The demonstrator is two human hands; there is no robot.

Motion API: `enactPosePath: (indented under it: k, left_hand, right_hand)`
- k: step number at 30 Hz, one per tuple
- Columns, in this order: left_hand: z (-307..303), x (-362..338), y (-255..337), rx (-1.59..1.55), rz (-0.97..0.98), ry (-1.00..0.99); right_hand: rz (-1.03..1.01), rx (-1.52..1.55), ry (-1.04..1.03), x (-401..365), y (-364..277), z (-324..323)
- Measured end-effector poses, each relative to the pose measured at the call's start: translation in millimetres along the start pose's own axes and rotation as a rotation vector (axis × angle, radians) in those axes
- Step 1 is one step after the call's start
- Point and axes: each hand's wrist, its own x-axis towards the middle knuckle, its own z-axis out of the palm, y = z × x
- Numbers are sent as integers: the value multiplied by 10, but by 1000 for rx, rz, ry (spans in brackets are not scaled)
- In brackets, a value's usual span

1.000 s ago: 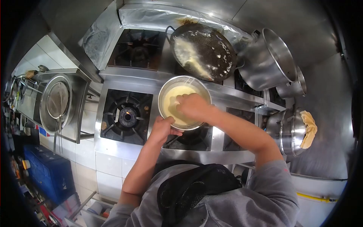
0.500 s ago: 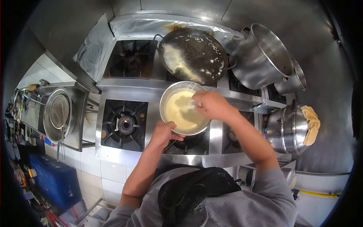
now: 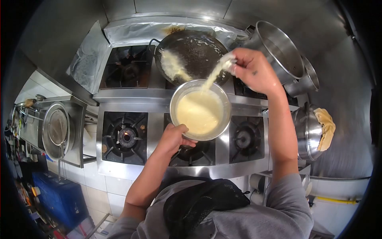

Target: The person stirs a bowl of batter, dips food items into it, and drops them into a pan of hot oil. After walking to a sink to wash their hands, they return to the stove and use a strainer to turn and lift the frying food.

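Observation:
My left hand [image 3: 174, 139] grips the near-left rim of a round metal bowl [image 3: 227, 109], thumb on top and fingers beneath. Pale yellow batter [image 3: 199, 113] partly fills the bowl. Above the bowl's far right side, my right hand [image 3: 256, 71] pinches a long, batter-coated strip [image 3: 217, 73] whose kind I cannot make out. Its lower end hangs at the bowl, near the batter. Just beyond is a wide dark frying pan [image 3: 199, 53] with oil, where a pale battered piece [image 3: 172, 65] lies at the left side.
Tall steel pots [image 3: 274, 49] stand at the back right. A lidded steel pot [image 3: 306, 135] with a tan cloth [image 3: 325, 129] sits at the right. The front left burner [image 3: 126, 136] shows a small flame. A wire strainer [image 3: 55, 125] rests over a basin on the left.
My right hand has risen out of the bowl and moved right and away from me, drawing up the coated strip. My left hand still holds the bowl, now slightly farther right in view.

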Motion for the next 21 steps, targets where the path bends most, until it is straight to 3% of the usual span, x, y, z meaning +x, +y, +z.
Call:
enactPosePath:
  k: [4, 8, 12, 15, 19, 21]
  left_hand:
    - [-23, 31, 7, -21, -17, 24]
    - [-97, -23, 5, -14, -42, 48]
    - [-244, -81, -39, -73, -21, 85]
    - [-320, -159, -15, -80, -18, 152]
    - [-403, -258, 14, -84, 9, 203]
    - [-449, -278, -8, -81, 18, 219]
  right_hand:
    - [49, -150, 84, 372, 53, -172]
    - [25, -57, 64, 842, 809, 9]
    - [-31, -316, 33, 1185, 1524, 368]
    - [56, -479, -7, 1350, 1962, 577]
    - [107, -701, -105, 1442, 2327, 600]
    - [29, -839, -95, 1429, 2487, 557]
